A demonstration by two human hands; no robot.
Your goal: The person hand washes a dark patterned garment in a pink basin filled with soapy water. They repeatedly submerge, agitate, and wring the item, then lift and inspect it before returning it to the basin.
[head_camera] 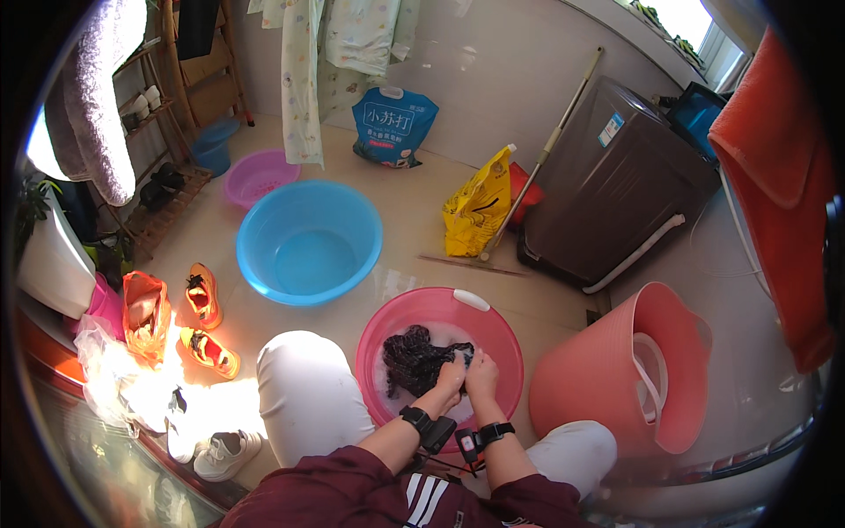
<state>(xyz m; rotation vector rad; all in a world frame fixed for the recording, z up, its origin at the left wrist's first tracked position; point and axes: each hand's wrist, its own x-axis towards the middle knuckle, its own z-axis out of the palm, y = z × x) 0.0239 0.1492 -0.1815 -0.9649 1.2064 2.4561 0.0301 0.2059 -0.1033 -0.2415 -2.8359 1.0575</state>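
A pink plastic basin (507,336) with sudsy water stands on the floor before me. In it lies a dark patterned cloth (412,360), wet, with its right end lifted between my hands. My left hand (452,379) and my right hand (481,375) are side by side above the water, both closed on that end of the cloth. Some foam shows on the cloth near my fingers. Each wrist wears a black strap with a small device. The fingertips are partly hidden by the hands and cloth.
A blue basin (310,264) and a purple basin (264,178) stand ahead. To the right are a tall pink tub (587,376), a squeegee (558,135), a yellow bag (478,211) and a dark washing machine (614,178). Orange shoes (203,297) lie left; a blue bag (394,129) leans on the wall.
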